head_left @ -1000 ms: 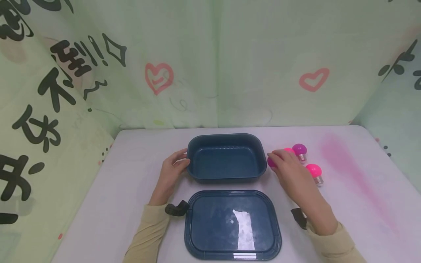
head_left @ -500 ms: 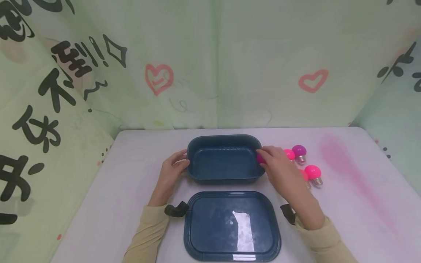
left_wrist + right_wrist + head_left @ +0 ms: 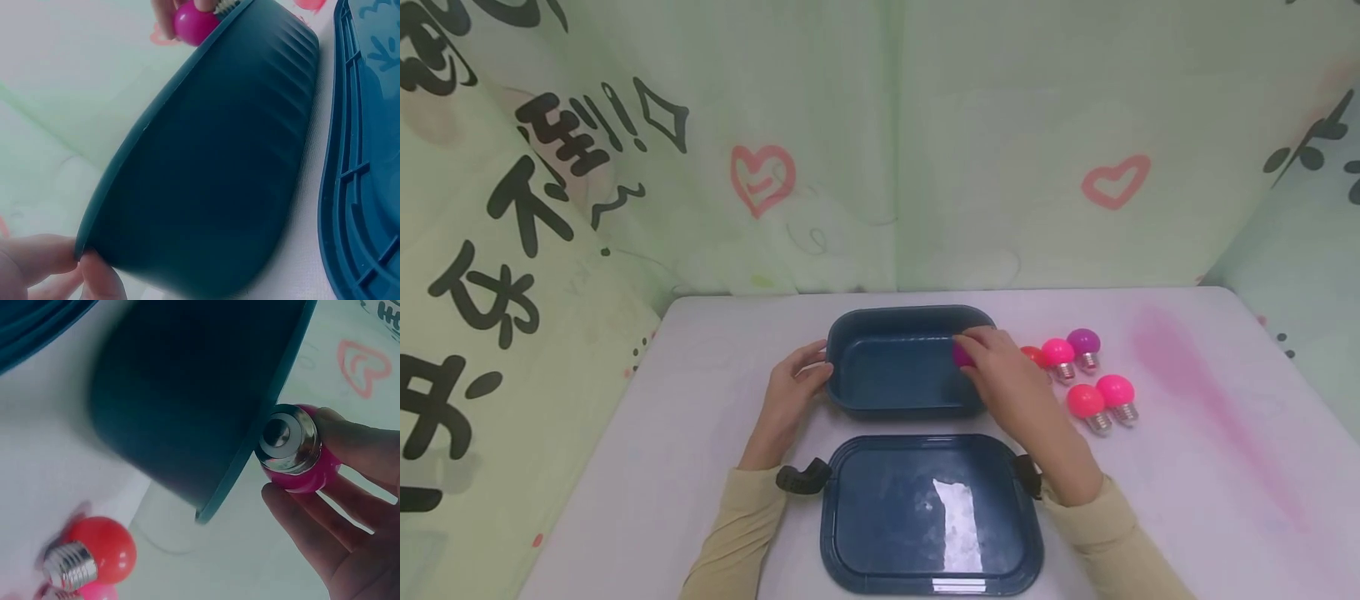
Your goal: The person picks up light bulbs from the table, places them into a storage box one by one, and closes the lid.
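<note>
A dark blue rectangular box (image 3: 887, 371) stands uncovered on the table. My left hand (image 3: 785, 402) pinches its left rim between thumb and fingers, as the left wrist view shows. My right hand (image 3: 1018, 387) holds a purple light bulb (image 3: 961, 354) over the right part of the box, above rim height. In the right wrist view the bulb's silver screw base (image 3: 284, 440) points toward the camera, while fingers and thumb grip the coloured globe. The inside of the box shows no bulbs, though my right hand hides its right end.
The matching blue lid (image 3: 917, 517) lies flat in front of the box. To the right on the white table (image 3: 1187, 517) lie several bulbs: a red one (image 3: 1032, 356), a pink one (image 3: 1057, 352), a purple one (image 3: 1084, 342) and others nearer. A patterned curtain (image 3: 970, 167) hangs behind.
My right hand has moved left with the purple bulb, from beside the box to over it. More bulbs are now uncovered on the right. The left hand has stayed at the rim.
</note>
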The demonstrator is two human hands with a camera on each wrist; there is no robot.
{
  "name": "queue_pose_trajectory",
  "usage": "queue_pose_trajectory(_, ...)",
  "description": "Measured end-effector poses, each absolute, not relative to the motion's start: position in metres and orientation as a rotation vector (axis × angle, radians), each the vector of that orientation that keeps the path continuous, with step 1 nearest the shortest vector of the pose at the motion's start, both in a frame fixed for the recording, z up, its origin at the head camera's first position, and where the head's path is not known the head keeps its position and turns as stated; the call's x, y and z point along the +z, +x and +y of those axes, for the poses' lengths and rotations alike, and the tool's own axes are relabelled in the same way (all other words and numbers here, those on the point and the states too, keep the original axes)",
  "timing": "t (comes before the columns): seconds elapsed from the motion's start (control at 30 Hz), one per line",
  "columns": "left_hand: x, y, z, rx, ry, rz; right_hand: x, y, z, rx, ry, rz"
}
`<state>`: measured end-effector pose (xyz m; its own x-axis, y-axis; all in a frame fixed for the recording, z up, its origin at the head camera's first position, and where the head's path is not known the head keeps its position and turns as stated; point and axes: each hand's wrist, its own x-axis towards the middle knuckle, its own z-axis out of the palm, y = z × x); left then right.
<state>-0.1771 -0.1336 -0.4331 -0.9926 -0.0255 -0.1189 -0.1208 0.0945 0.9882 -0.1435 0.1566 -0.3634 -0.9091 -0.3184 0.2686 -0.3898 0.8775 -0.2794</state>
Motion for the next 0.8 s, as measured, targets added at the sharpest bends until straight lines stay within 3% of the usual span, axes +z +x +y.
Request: queue_pose_trajectory(0.8,-0.435,-0.178,-0.135,2.09,-0.095,2.246,-0.372,-0.164,0.111,0.546,0.68,-2.815)
